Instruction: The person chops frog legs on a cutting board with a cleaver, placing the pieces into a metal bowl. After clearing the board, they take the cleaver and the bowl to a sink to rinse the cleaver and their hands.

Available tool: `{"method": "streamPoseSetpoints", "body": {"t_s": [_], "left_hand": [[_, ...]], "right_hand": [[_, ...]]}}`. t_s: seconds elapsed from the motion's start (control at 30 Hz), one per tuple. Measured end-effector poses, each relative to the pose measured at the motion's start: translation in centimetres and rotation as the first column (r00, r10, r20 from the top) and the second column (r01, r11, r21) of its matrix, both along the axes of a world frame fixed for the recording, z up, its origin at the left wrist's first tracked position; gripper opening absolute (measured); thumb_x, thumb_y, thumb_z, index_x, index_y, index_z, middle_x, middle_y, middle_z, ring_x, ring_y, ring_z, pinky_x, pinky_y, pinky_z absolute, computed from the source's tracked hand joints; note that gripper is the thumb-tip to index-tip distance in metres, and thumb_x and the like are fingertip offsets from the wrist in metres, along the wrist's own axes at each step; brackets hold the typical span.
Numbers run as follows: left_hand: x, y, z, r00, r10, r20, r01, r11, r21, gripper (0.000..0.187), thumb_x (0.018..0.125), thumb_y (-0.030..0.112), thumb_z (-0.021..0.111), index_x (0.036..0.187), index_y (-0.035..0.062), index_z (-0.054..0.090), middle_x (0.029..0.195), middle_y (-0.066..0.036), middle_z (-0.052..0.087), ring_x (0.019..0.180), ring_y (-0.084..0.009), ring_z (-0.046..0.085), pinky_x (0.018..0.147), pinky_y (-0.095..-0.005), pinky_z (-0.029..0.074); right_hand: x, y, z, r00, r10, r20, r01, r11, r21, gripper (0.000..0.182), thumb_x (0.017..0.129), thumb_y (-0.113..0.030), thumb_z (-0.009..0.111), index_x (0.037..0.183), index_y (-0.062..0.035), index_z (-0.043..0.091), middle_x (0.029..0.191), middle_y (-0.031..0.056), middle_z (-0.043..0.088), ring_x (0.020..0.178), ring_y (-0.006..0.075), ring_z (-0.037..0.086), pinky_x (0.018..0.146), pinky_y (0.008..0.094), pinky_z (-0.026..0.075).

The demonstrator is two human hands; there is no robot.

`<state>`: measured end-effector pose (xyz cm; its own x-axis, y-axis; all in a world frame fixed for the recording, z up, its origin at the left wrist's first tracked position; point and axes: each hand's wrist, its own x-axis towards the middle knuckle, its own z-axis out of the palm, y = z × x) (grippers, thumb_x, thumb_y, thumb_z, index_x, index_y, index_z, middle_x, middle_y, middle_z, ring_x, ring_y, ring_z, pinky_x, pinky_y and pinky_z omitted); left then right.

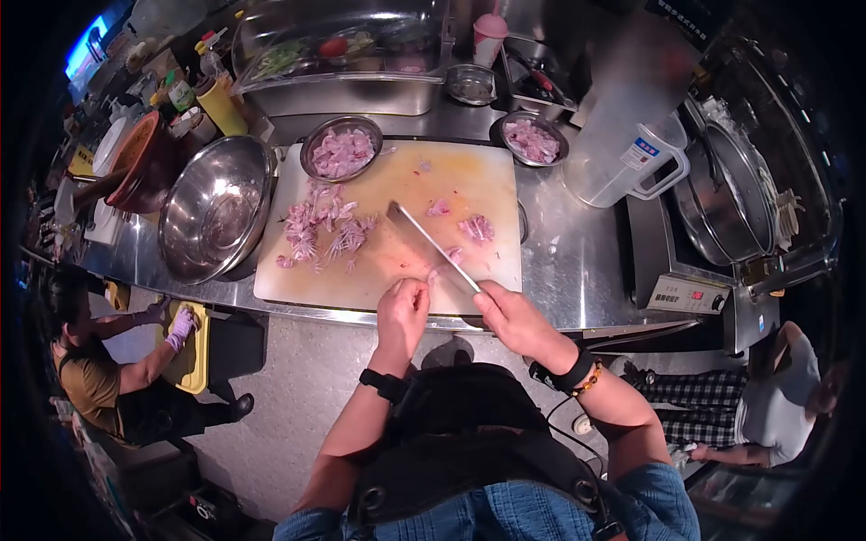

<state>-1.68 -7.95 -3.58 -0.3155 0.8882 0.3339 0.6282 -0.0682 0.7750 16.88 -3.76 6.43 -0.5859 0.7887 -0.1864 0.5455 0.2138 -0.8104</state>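
My right hand [516,317] is closed round the handle of a cleaver [433,245], whose blade slants up and left over the cutting board [478,176]. At the board's front edge my left hand [403,313] is closed, its fingertips pinched by a small piece of pink meat near the blade. Pale bony scraps [311,225] lie spread over the board's left side. Small meat pieces [476,228] rest to the right of the blade. One metal bowl of cut meat [343,153] stands at the board's back left, another bowl of meat [532,142] at its back right corner.
A large steel bowl [216,209] stands left of the board. Behind are a lidded food tray [347,95] and a small metal bowl [471,84]. At right are a clear jug [622,158] and a pot [722,194]. One person [99,361] is at left, another [776,406] at right.
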Motion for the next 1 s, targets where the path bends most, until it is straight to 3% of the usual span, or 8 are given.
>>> {"method": "streamPoseSetpoints", "body": {"t_s": [0.13,0.27,0.47,0.6,0.67,0.77,0.93,1.0], "left_hand": [[0.1,0.1,0.2,1.000,0.005,0.015,-0.006,1.000,0.012,0.006,0.074,0.001,0.061,0.075,0.0027,0.057,0.071,-0.013,0.058,0.062,-0.0294,0.057,0.057,-0.0378,0.045],[0.0,0.1,-0.3,1.000,0.010,-0.005,-0.010,1.000,-0.003,0.006,0.073,0.002,0.062,0.075,0.0031,0.057,0.070,-0.013,0.058,0.062,-0.0297,0.057,0.056,-0.0377,0.045],[-0.8,0.6,-0.7,0.988,0.085,0.126,-0.079,0.995,-0.055,0.005,0.075,0.002,0.063,0.078,0.0021,0.059,0.068,-0.010,0.059,0.059,-0.0211,0.057,0.056,-0.0301,0.046],[-5.5,2.4,-0.6,0.939,0.239,0.246,-0.232,0.971,-0.058,0.010,0.077,0.005,0.060,0.086,0.0024,0.062,0.081,-0.015,0.063,0.067,-0.0269,0.062,0.060,-0.0334,0.049],[-7.1,3.8,2.0,0.982,0.182,0.042,-0.183,0.982,0.039,0.017,0.076,0.003,0.058,0.092,0.0018,0.062,0.092,-0.017,0.062,0.075,-0.0291,0.062,0.066,-0.0346,0.050],[-6.8,5.5,4.8,0.975,0.022,-0.223,-0.031,0.999,-0.040,0.028,0.072,-0.001,0.056,0.099,0.0017,0.062,0.106,-0.020,0.059,0.089,-0.0328,0.060,0.077,-0.0366,0.049],[-3.0,10.3,4.6,0.915,-0.280,-0.291,0.234,0.955,-0.182,0.037,0.068,0.004,0.055,0.104,0.0038,0.061,0.114,-0.019,0.056,0.108,-0.0342,0.052,0.092,-0.0386,0.042],[-1.4,11.6,4.7,0.893,-0.307,-0.330,0.286,0.952,-0.110,0.031,0.067,0.001,0.055,0.097,0.0032,0.060,0.103,-0.018,0.060,0.102,-0.0338,0.054,0.087,-0.0386,0.044]], "right_hand": [[-1.6,-0.1,3.3,0.985,-0.020,-0.171,0.038,0.994,0.106,0.032,0.095,-0.030,0.041,0.106,-0.0022,0.051,0.079,0.0247,0.057,0.078,0.0422,0.056,0.067,0.0451,0.044],[-2.6,0.7,-2.3,0.997,0.052,0.065,-0.063,0.983,0.175,0.031,0.094,-0.030,0.042,0.094,0.0003,0.050,0.081,0.0252,0.058,0.077,0.0422,0.056,0.068,0.0473,0.043],[-2.0,0.0,-1.0,0.971,0.045,0.234,-0.059,0.997,0.052,0.034,0.094,-0.031,0.041,0.093,0.0012,0.050,0.082,0.0252,0.057,0.083,0.0437,0.054,0.072,0.0480,0.042],[0.6,-0.2,-3.0,0.999,-0.048,0.007,0.049,0.994,-0.096,0.036,0.096,-0.034,0.040,0.094,0.0006,0.049,0.067,0.0162,0.055,0.058,0.0295,0.055,0.055,0.0381,0.044],[2.0,-0.3,-3.0,0.980,-0.176,-0.097,0.122,0.903,-0.411,0.037,0.097,-0.035,0.039,0.096,-0.0001,0.049,0.060,0.0092,0.051,0.046,0.0177,0.051,0.047,0.0310,0.042],[3.8,-0.8,-2.5,0.894,-0.389,-0.221,0.278,0.870,-0.407,0.033,0.097,-0.034,0.038,0.088,-0.0034,0.046,0.055,0.0003,0.044,0.041,0.0076,0.041,0.039,0.0228,0.036],[5.7,2.3,-0.9,0.923,-0.376,0.085,0.378,0.926,-0.007,0.036,0.093,-0.033,0.043,0.105,0.0003,0.050,0.078,0.0259,0.059,0.079,0.0445,0.056,0.067,0.0459,0.045],[5.6,2.9,-1.9,0.936,-0.336,0.101,0.327,0.940,0.101,0.035,0.093,-0.032,0.044,0.103,0.0002,0.051,0.079,0.0263,0.059,0.081,0.0451,0.056,0.067,0.0462,0.045]]}}
